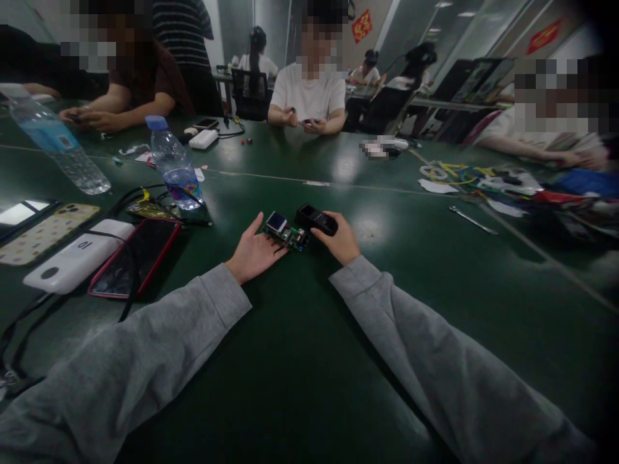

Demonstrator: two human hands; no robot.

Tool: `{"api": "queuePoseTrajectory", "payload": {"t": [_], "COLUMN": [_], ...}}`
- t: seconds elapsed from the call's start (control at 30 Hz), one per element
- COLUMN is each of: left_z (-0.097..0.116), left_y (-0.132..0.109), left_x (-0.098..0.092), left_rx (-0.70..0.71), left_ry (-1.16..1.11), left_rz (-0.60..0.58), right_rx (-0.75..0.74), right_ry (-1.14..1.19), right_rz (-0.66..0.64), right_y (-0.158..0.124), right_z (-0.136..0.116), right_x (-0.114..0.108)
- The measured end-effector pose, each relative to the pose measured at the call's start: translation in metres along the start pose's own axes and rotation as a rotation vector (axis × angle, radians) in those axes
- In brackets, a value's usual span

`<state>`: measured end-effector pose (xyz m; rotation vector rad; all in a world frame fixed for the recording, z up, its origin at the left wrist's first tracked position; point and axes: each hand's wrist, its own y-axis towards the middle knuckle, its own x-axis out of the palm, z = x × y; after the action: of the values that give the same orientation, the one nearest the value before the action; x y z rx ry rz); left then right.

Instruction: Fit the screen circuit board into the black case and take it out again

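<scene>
On the upturned palm and fingers of my left hand (255, 253) rests a green circuit board (286, 232) with a small screen at its left end. My right hand (340, 237) grips a black rectangular casing (316, 220) between thumb and fingers, just right of the board. The casing's left end is close to the board's upper right side; whether they touch, I cannot tell. Both hands are over the middle of the dark green table (290, 361).
To the left lie a red-edged phone (138, 258), a white power bank (77, 258), black cables and two bottles, one blue-capped (176, 167). A wrench (472, 220) and tangled cables (512, 183) are at the right. People sit across the table.
</scene>
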<state>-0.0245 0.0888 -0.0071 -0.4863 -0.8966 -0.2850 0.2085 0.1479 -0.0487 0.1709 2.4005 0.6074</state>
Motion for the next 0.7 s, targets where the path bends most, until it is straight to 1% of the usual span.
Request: {"api": "queuePoseTrajectory", "payload": {"t": [0.1,0.27,0.6,0.7], "left_z": [-0.001,-0.001,-0.002,-0.001], "left_y": [0.001,0.001,0.003,0.003], "left_x": [0.0,-0.001,-0.001,0.001], "left_rx": [0.003,0.008,0.002,0.003], "left_ry": [-0.001,-0.012,-0.046,-0.042], "left_rz": [-0.01,-0.019,-0.004,0.01], "right_rx": [0.011,0.02,-0.135,-0.194], "right_ry": [-0.042,-0.123,-0.223,-0.286], "right_rz": [0.017,0.062,0.129,0.121], "right_y": [0.001,0.001,-0.003,-0.005], "right_z": [0.003,-0.001,-0.013,-0.018], "right_x": [0.001,0.001,-0.001,-0.001]}}
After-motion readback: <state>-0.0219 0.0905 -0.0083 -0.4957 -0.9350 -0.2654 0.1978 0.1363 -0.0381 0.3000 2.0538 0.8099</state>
